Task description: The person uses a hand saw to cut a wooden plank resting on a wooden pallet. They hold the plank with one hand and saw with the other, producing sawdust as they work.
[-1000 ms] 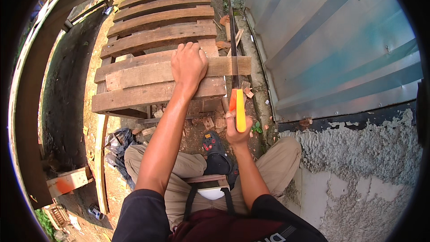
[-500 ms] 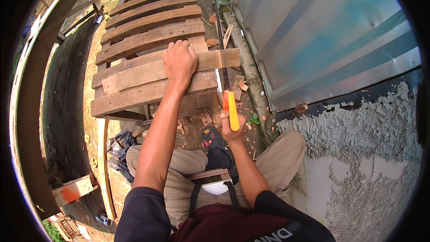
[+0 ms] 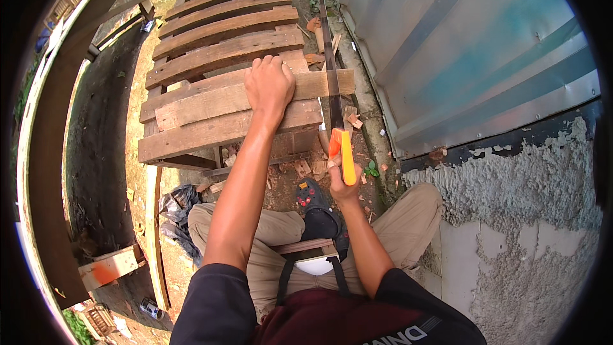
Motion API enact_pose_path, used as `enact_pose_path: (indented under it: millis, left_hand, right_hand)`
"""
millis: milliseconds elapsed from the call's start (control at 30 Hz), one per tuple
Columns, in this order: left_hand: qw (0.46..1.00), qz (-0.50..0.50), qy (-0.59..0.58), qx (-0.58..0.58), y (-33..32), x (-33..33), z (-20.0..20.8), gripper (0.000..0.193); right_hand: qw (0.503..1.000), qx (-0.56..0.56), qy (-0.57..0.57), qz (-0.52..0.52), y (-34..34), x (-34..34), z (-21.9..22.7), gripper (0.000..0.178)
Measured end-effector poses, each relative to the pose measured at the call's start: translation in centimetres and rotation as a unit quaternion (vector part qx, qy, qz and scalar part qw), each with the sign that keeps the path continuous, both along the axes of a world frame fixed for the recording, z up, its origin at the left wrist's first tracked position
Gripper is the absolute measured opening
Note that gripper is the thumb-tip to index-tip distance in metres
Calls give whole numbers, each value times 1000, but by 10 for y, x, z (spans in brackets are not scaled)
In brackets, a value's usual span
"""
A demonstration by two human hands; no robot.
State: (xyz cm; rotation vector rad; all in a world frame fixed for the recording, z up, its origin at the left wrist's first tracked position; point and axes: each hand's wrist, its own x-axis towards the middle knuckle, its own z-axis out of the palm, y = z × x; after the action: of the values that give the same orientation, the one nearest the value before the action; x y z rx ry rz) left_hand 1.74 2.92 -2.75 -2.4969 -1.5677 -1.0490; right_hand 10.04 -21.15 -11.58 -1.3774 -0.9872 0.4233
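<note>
At the left, a crumpled black plastic bag (image 3: 177, 209) lies on the ground beside the near end of a low tabletop of weathered brown wooden slats (image 3: 223, 57). Across the near slats rests a flat, light-brown wooden plank (image 3: 204, 102), its right end projecting beyond the tabletop edge. The left hand (image 3: 271, 86) is closed over the plank, knuckles up, bearing down on it; the fingertips are hidden. Farther right, a handsaw with a long dark blade (image 3: 334, 105) and an orange-and-yellow handle crosses the projecting end, pointing to the far side. The right hand (image 3: 341, 191), nearer the body, is wrapped around that handle. At the far right stands a ribbed, blue-grey metal sheet (image 3: 460, 57).

The step in hand appears to be a crosscut near the plank's right end; the depth of the kerf cannot be told. The next stroke would call for firm left-hand pressure, an upright blade and, near breakthrough, a lighter push.
</note>
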Motion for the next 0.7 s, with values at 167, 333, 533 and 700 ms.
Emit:
enact_pose_path:
  millis: [167, 333, 533, 700]
  left_hand:
    - [1000, 9, -4, 14, -1, 13, 3, 22]
    - [1000, 20, 6, 8, -4, 4, 7, 24]
    - [999, 11, 17, 38, 2, 8, 2, 26]
    - [999, 23, 33, 16, 0, 5, 5, 26]
  right_hand:
    - [999, 21, 35, 25, -111, -26, -55, 17]
    - [1000, 17, 11, -17, 21, 2, 23, 25]
    - [999, -36, 23, 18, -32, 1, -11, 21]
    - [992, -110, 60, 18, -154, -50, -15, 21]
